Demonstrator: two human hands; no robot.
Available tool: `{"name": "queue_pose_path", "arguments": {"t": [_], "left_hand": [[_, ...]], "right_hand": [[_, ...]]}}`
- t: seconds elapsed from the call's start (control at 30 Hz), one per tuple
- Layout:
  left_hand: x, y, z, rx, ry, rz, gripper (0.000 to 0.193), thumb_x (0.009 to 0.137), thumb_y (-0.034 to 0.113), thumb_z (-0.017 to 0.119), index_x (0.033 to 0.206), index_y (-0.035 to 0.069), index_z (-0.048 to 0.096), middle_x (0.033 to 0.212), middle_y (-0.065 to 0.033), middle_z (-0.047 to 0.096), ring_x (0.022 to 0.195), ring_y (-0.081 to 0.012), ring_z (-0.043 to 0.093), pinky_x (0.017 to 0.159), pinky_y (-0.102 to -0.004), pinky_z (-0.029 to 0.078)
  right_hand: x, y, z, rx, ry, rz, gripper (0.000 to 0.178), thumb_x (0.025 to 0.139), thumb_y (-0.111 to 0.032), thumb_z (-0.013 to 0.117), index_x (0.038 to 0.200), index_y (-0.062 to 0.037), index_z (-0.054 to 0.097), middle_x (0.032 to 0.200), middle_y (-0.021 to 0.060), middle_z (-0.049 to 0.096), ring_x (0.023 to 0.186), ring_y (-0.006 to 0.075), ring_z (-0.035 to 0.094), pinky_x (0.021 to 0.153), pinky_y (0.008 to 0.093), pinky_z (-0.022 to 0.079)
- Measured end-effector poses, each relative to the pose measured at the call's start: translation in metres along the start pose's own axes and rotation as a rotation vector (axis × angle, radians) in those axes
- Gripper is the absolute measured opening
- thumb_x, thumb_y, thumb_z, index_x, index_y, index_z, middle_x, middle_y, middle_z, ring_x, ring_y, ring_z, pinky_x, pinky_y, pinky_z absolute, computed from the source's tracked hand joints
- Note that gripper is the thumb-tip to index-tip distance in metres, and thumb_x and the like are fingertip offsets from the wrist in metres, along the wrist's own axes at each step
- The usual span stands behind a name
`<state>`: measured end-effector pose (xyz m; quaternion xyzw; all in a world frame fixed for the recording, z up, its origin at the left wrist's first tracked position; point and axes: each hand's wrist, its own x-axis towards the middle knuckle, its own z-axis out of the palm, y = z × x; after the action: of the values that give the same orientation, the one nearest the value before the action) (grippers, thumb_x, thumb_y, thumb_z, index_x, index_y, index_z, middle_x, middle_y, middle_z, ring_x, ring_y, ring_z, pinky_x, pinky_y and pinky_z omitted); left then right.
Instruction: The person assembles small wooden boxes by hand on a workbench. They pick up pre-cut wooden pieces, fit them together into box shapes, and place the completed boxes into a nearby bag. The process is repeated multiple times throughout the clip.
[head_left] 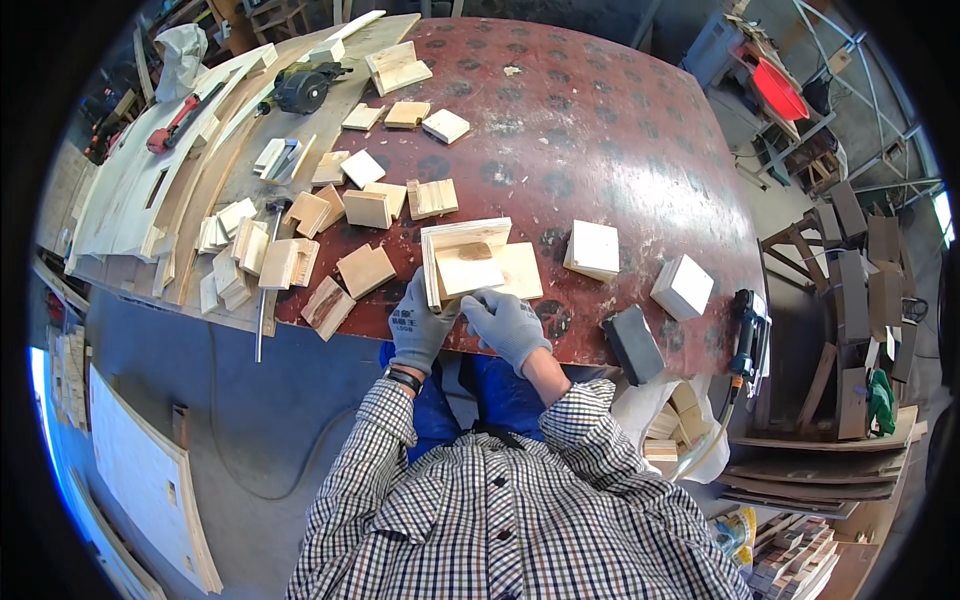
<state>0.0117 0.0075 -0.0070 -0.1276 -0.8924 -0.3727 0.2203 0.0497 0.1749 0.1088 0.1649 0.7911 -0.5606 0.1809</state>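
Both my hands wear grey gloves and are at the near edge of the dark red table. My left hand (418, 325) is closed on the lower left corner of an L-shaped plywood piece (432, 262), its thumb hidden. My right hand (507, 324) has its fingers curled at the near edge of a pale wooden block (470, 271) that sits within the L. What lies between those fingertips is too hidden to make out. Another flat wooden block (520, 270) lies just right of the L-shaped piece.
Loose wooden blocks (366, 270) are scattered to the left; two squarish blocks (593, 247) stand to the right. A dark grey block (633, 344) and a black nail gun (746, 335) lie near the right edge. A metal bar (262, 318) juts over the front. A white sack (705, 462) holds wood pieces.
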Motion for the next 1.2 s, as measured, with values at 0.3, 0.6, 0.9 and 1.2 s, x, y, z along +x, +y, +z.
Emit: {"name": "queue_pose_path", "arguments": {"t": [0.3, 0.6, 0.9, 1.2], "left_hand": [[0.004, 0.011, -0.007, -0.022, -0.079, -0.077, 0.081, 0.086, 0.051, 0.085, 0.147, 0.009, 0.054, 0.133, -0.0157, 0.069, 0.11, -0.0354, 0.073, 0.09, -0.0437, 0.061], [0.006, 0.015, -0.011, 0.002, -0.151, -0.111, 0.079, 0.085, 0.051, 0.085, 0.145, 0.008, 0.056, 0.134, -0.0131, 0.068, 0.108, -0.034, 0.073, 0.086, -0.042, 0.061], [0.006, 0.018, -0.011, 0.01, -0.113, -0.106, 0.081, 0.082, 0.05, 0.088, 0.142, 0.007, 0.056, 0.131, -0.0123, 0.068, 0.105, -0.0317, 0.074, 0.083, -0.0414, 0.062], [0.012, 0.029, -0.017, 0.016, -0.104, -0.069, 0.071, 0.081, 0.043, 0.09, 0.135, 0.007, 0.06, 0.125, -0.0128, 0.068, 0.102, -0.033, 0.074, 0.08, -0.0426, 0.062]], "right_hand": [[0.043, 0.059, -0.023, -0.584, 0.464, -0.667, 0.078, 0.091, -0.051, 0.076, 0.147, -0.0045, 0.05, 0.122, 0.0214, 0.065, 0.106, 0.0412, 0.065, 0.094, 0.0513, 0.052], [0.066, 0.054, 0.012, -0.63, 0.626, -0.545, 0.078, 0.086, -0.068, 0.075, 0.133, -0.0072, 0.061, 0.107, 0.0183, 0.067, 0.098, 0.0361, 0.069, 0.083, 0.049, 0.054], [0.067, 0.046, 0.007, -0.738, 0.567, -0.462, 0.088, 0.086, -0.079, 0.066, 0.135, -0.0063, 0.062, 0.108, 0.0177, 0.07, 0.092, 0.0354, 0.072, 0.081, 0.0484, 0.056], [0.061, 0.028, 0.005, -0.76, 0.475, -0.327, 0.087, 0.088, -0.079, 0.064, 0.14, -0.0092, 0.061, 0.114, 0.0196, 0.072, 0.101, 0.0377, 0.073, 0.083, 0.0512, 0.058]]}}
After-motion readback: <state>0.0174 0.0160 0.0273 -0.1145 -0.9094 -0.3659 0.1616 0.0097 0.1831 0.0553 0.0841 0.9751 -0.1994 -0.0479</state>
